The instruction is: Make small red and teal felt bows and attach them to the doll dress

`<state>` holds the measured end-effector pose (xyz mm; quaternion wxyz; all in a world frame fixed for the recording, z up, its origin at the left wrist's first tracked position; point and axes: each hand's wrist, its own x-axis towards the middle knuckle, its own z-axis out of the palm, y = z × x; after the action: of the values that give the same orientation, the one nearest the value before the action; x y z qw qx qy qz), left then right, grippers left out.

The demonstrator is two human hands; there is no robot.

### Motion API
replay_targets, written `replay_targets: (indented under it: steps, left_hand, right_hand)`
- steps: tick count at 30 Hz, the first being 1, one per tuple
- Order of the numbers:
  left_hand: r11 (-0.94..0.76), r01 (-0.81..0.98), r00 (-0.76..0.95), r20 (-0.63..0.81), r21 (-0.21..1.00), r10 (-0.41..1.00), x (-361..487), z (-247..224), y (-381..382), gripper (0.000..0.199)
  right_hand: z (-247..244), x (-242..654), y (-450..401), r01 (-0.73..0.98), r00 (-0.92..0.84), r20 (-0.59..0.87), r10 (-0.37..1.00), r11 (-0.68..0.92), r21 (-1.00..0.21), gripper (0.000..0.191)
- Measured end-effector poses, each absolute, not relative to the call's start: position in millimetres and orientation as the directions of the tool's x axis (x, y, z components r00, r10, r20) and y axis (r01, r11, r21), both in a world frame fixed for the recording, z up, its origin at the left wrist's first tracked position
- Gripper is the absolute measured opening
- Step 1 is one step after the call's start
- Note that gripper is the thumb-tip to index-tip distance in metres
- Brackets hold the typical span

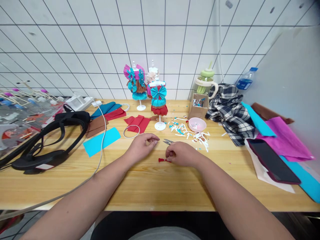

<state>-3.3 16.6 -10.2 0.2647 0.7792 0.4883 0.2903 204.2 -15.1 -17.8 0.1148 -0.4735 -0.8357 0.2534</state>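
My left hand [143, 145] hovers above the table, with its fingers loosely curved and its thumb apart. It holds nothing. Between finger and thumb, my right hand [183, 154] pinches a small red paper piece [162, 160], narrow in the middle and flared at the end, close to the tabletop. The blades of small scissors [167, 142] show just beyond my right knuckles, pointing left. My hand hides their handles, so whether they lie on the table is unclear. Beyond my left hand lie a white ring [131, 131] and folded red crepe paper [142, 122].
Small dress forms in crepe paper [159, 96] stand at the back. White scraps [203, 140] surround a pink bowl [197, 124] beside a cardboard box [199, 108]. A black headset [50, 156] and cable [101, 156] occupy the left; a phone [273, 161] lies right.
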Motion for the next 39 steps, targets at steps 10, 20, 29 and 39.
replay_targets:
  steps: [10, 20, 29, 39]
  left_hand:
    - [-0.293, 0.575, 0.333, 0.109, 0.763, 0.937, -4.5, -4.3, 16.8, 0.034]
    - [-0.196, 0.455, 0.312, 0.051, 0.869, 0.949, 2.9, 0.3, 11.5, 0.029]
    - [-0.327, 0.492, 0.411, 0.116, 0.807, 0.904, 3.9, 0.6, 6.2, 0.026]
    - [-0.210, 0.442, 0.265, 0.097, 0.872, 0.959, -0.2, -1.2, 12.5, 0.034]
  right_hand:
    - [-8.2, 198.1, -13.0, 0.751, -0.280, 0.107, 0.954, 0.287, -0.594, 0.008]
    - [-9.6, 188.2, -18.5, 0.676, -0.192, 0.213, 0.958, 0.286, -0.679, 0.013]
    - [-16.6, 184.9, -11.8, 0.290, -0.147, 0.092, 0.985, 0.132, -0.948, 0.011]
    - [-21.7, 187.5, -5.1, 0.018, -0.109, -0.111, 0.988, -0.110, -0.994, 0.029]
